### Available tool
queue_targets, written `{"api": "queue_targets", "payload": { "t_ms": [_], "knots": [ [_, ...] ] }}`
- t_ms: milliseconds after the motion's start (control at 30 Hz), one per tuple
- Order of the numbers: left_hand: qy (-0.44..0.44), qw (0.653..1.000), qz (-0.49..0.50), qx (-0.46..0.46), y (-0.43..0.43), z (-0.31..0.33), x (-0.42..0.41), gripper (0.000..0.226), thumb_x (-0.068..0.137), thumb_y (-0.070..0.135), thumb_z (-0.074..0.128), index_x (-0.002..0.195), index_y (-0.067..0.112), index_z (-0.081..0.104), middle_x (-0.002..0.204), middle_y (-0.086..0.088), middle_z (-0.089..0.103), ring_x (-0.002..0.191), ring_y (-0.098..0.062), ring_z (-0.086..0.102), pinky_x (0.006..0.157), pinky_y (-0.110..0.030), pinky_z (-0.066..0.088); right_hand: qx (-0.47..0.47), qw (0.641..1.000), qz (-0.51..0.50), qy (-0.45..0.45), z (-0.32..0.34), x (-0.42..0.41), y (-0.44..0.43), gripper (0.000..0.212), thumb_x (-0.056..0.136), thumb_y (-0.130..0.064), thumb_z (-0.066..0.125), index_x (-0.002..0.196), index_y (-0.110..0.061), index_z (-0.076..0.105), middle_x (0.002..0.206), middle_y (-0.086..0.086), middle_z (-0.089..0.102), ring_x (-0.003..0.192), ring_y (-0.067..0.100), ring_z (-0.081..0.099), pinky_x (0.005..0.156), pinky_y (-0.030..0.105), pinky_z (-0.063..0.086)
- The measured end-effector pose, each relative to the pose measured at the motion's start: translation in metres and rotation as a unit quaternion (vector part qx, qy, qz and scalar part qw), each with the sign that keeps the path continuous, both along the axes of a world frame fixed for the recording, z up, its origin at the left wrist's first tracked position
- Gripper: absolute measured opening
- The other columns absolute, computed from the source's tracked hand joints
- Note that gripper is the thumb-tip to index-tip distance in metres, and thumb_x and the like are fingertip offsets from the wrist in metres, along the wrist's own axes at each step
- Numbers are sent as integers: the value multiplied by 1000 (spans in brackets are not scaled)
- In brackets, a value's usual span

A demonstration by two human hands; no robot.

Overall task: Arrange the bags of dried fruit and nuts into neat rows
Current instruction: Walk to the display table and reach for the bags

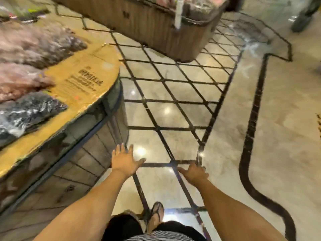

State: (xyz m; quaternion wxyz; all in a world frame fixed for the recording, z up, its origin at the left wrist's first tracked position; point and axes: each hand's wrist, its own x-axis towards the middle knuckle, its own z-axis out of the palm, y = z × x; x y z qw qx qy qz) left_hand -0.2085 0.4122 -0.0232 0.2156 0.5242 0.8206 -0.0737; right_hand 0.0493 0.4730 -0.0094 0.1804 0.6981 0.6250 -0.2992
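Note:
Clear bags of dried fruit and nuts lie on a rounded display table at the left: pinkish-brown bags [29,46] further back and a dark bag [29,113] nearer me. My left hand [125,161] is stretched out over the floor beside the table's base, fingers spread, holding nothing. My right hand [193,173] hangs over the floor to its right, fingers loosely apart and empty. Both hands are well away from the bags. The picture is blurred by motion.
A sheet of yellow cardboard [83,84] covers the table top under the bags. A second wooden display stand [156,30] with goods stands ahead. The glossy tiled floor [173,108] with dark lines runs between them. My sandalled foot [156,216] shows below.

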Motion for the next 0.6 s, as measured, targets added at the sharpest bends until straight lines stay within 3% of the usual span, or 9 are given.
{"api": "queue_targets", "payload": {
  "t_ms": [100, 200, 367, 600],
  "knots": [
    [-44, 991, 89, 87, 12, 21, -20, 93, 82, 78, 35, 153, 20, 18, 160, -15, 13, 148, -33, 8, 119, -45, 12, 31, 995, 100, -1, 5, -38, 39, 79, 83, -66, 47, 139, -13, 31, 140, 18, 38, 128, 38, 34, 103, 48, 32],
    [-78, 953, 214, 202, 24, 50, -59, 88, 84, 73, 40, 152, 20, 23, 160, -12, 17, 147, -32, 11, 118, -45, 16, 66, 979, 178, 73, 8, -98, 68, 76, 84, -63, 48, 139, -13, 32, 138, 17, 41, 126, 37, 35, 102, 49, 32],
    [-18, 887, 320, 333, 47, 108, -150, 87, 87, 65, 47, 149, 8, 26, 159, -14, 21, 148, -30, 10, 119, -43, 12, 192, 918, 274, 213, 39, -221, 115, 66, 87, -52, 52, 136, -10, 39, 135, 17, 46, 125, 35, 39, 103, 46, 33],
    [66, 790, 462, 397, 39, 133, -276, 90, 85, 69, 47, 151, 13, 22, 161, -11, 13, 148, -30, 4, 120, -46, 8, 221, 861, 348, 299, 68, -375, 161, 67, 87, -52, 52, 135, -8, 37, 136, 15, 43, 127, 33, 34, 105, 45, 29]
  ]
}}
